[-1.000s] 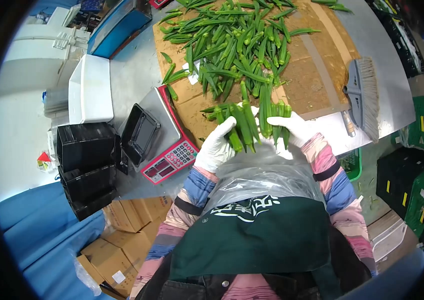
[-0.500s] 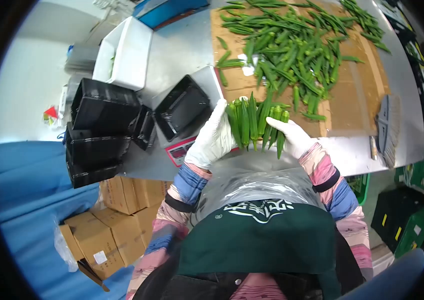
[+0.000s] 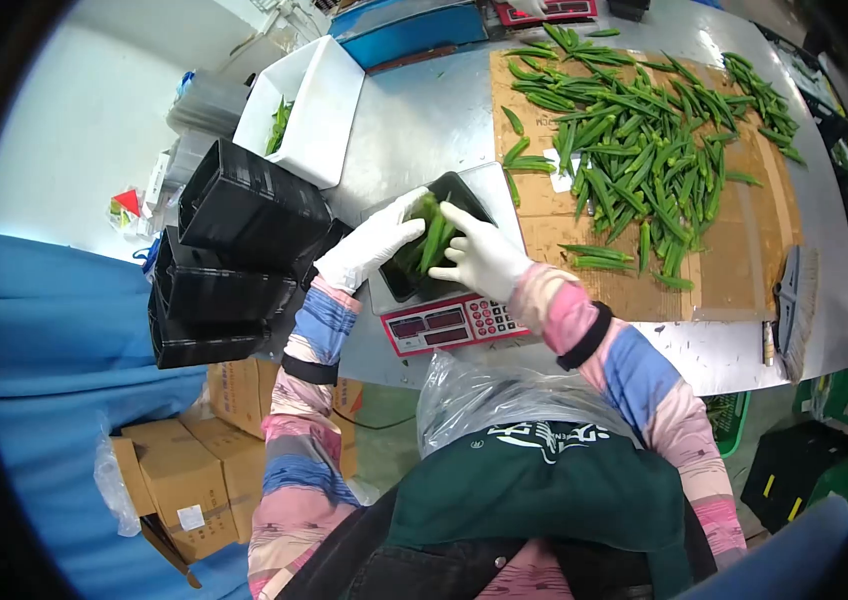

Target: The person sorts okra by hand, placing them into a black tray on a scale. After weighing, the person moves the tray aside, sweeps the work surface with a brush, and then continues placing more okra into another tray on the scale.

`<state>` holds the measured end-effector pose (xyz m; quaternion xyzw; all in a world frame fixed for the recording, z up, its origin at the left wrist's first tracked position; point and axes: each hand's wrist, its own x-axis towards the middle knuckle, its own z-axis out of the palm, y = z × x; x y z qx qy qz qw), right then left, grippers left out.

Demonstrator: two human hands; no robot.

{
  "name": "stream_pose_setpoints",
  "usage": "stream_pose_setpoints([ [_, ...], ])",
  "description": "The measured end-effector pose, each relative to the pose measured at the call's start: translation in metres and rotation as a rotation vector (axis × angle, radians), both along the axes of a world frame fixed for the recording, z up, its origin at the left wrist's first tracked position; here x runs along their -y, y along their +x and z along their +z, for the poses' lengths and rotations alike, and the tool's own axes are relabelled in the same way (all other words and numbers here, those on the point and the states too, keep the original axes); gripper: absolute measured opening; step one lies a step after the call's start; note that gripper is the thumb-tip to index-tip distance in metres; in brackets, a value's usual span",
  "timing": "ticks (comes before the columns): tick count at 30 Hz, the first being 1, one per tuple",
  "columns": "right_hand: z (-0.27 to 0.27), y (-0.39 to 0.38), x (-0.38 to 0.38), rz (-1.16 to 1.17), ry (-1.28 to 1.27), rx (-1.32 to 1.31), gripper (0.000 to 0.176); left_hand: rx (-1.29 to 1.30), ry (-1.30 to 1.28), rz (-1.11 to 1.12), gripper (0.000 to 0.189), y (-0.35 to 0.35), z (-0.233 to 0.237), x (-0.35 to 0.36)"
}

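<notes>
A black tray (image 3: 401, 284) rests on the plate of a red and white scale (image 3: 444, 322). Several green okra pods (image 3: 433, 245) are in the tray between my gloved hands, partly blurred. My left hand (image 3: 376, 243) is at the tray's left side, its fingers curled against the okra. From the right, my right hand (image 3: 479, 250) reaches over the tray, fingers apart and bent round the pods' other side. A large okra pile (image 3: 644, 150) lies on a flattened cardboard sheet (image 3: 744, 230) to the right.
Stacked black trays (image 3: 244, 210) stand left of the scale. Behind them is a white bin (image 3: 319, 110) with some okra. A brush (image 3: 796, 310) lies at the table's right edge. Another person's gloved hand (image 3: 532, 8) shows near a second scale at the top.
Both hands have moved left with the okra bunch, from in front of the cardboard into the black tray on the scale. The view has shifted, and the scale's keys now show.
</notes>
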<state>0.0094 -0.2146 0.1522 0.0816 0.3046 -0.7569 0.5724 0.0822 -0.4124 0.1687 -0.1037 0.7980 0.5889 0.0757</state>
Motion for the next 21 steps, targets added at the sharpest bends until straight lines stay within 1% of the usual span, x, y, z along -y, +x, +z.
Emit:
stream_pose_setpoints([
  [1,-0.011,-0.004,-0.004,0.023,0.055,0.015,0.068,-0.029,-0.021,-0.011,0.058,0.004,-0.008,0.006],
  [2,-0.031,-0.009,-0.022,0.072,-0.131,-0.12,0.067,-0.056,-0.019,0.021,0.057,0.009,-0.005,0.007],
  [3,-0.027,-0.013,-0.049,0.079,-0.226,-0.175,0.061,-0.082,-0.017,0.052,0.056,0.014,0.003,0.006],
  [4,-0.041,-0.019,-0.07,0.05,-0.24,-0.172,0.047,-0.107,-0.015,0.086,0.055,0.02,0.01,0.006],
  [5,-0.042,-0.027,-0.092,0.04,-0.185,-0.183,0.045,-0.149,-0.061,0.128,0.051,0.029,0.012,0.011],
  [6,-0.053,-0.035,-0.12,0.019,-0.127,-0.229,0.046,-0.164,-0.094,0.217,0.047,0.039,0.011,0.016],
  [7,-0.067,-0.041,-0.15,-0.035,0.008,-0.368,0.044,-0.168,-0.088,0.326,0.045,0.049,0.012,0.019],
  [8,-0.081,-0.045,-0.179,-0.135,0.297,-0.549,0.041,-0.168,-0.082,0.435,0.042,0.06,0.012,0.022],
  [9,-0.102,-0.05,-0.209,-0.191,0.619,-0.825,0.039,-0.124,-0.085,0.545,0.04,0.074,0.01,0.028],
  [10,-0.139,-0.061,-0.249,-0.149,0.877,-1.181,0.04,-0.095,-0.062,0.652,0.039,0.086,0.012,0.028],
  [11,-0.176,-0.071,-0.289,-0.116,1.215,-1.491,0.043,-0.094,-0.035,0.724,0.039,0.099,0.007,0.031],
  [12,-0.188,-0.069,-0.316,-0.095,1.463,-1.901,0.047,-0.086,-0.008,0.794,0.039,0.111,0.003,0.033],
  [14,-0.209,-0.061,-0.355,0.032,1.444,-1.859,0.049,-0.096,0.042,0.873,0.042,0.131,-0.013,0.034],
  [15,-0.211,-0.056,-0.361,0.084,1.436,-1.839,0.051,-0.088,0.051,0.902,0.043,0.137,-0.02,0.033],
  [18,-0.215,-0.049,-0.37,0.075,1.501,-1.823,0.043,-0.073,0.098,0.938,0.043,0.145,-0.038,0.025],
  [20,-0.215,-0.052,-0.365,0.116,1.491,-1.744,0.037,-0.036,0.121,0.906,0.043,0.141,-0.049,0.019],
  [21,-0.213,-0.054,-0.362,0.134,1.49,-1.703,0.033,-0.068,0.116,0.917,0.039,0.131,-0.048,0.008],
])
